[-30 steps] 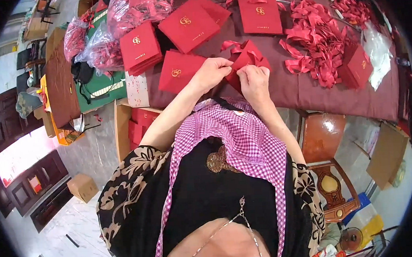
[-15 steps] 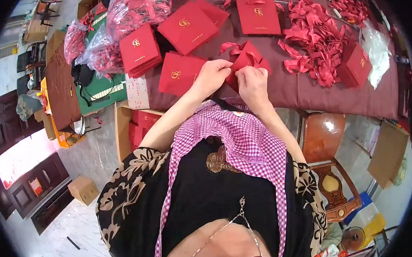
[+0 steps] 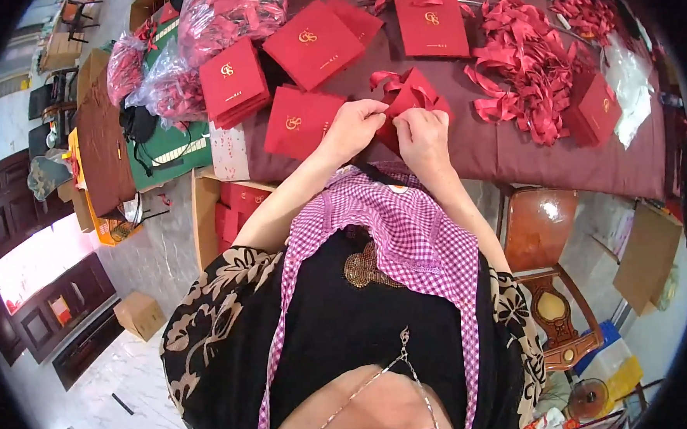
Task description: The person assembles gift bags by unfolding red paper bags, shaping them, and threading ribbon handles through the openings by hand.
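Note:
At the near edge of the table, a small red paper gift bag (image 3: 411,94) with red ribbon on it is between my two hands. My left hand (image 3: 358,127) pinches the left side of the bag's upper edge. On the other side, my right hand (image 3: 423,136) has its fingers closed on the same bag; the fingertips partly hide what they grip. Loops of ribbon (image 3: 384,79) stand up beyond my fingers. Just left of my left hand lies a flat red gift bag (image 3: 298,124).
Stacked red bags (image 3: 234,82) lie to the left, with plastic sacks of ribbon (image 3: 232,18) behind. A tangled ribbon heap (image 3: 526,65) covers the right of the maroon tablecloth (image 3: 582,163), beside a red bag (image 3: 593,108). Below stand a cardboard box (image 3: 206,222) and a wooden chair (image 3: 542,220).
Almost nothing differs. My right hand has shifted very slightly at the bag's edge, while my left keeps its pinch.

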`<state>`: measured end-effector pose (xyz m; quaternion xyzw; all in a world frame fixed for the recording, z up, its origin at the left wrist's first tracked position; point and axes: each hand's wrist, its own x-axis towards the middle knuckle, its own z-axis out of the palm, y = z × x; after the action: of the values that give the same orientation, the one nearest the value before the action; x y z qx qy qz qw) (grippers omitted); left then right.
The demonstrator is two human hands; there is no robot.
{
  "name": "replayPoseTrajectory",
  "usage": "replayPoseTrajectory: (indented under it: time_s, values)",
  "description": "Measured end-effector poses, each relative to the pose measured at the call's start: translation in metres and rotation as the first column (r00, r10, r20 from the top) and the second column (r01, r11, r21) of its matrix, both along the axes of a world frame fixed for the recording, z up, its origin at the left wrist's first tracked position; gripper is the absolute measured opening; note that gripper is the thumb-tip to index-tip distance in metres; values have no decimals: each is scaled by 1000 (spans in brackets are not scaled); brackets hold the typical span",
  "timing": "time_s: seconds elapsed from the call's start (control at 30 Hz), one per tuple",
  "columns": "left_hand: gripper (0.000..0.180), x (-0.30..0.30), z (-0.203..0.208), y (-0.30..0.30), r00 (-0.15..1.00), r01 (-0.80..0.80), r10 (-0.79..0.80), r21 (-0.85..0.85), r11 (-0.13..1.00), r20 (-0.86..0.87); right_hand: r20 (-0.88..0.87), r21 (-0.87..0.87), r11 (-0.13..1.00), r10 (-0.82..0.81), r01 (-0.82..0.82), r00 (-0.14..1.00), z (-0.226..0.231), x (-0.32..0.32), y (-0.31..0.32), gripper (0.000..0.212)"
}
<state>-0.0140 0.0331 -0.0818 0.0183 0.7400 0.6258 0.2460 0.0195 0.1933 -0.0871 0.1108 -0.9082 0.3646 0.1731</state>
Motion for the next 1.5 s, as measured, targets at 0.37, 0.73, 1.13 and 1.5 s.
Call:
replayPoseTrajectory:
  time_s: [0.37,0.73,1.13,1.5]
  values:
    - [23,7,2,6,898,-42,-82,-270,962,-432,4,206,979,10,-11,1000,7,1,-1,10]
    - [18,13,10,15,861,-27,-97,-236,971,-499,155,-13,1000,-18,20,988,-5,4,-3,11]
    - [23,1,21,5,878,4,-149,-306,952,-455,265,-127,990,-24,59,964,28,4,24,20]
    - [22,6,29,13,863,66,-179,-248,967,-473,6,-16,999,-37,37,999,22,6,10,10]
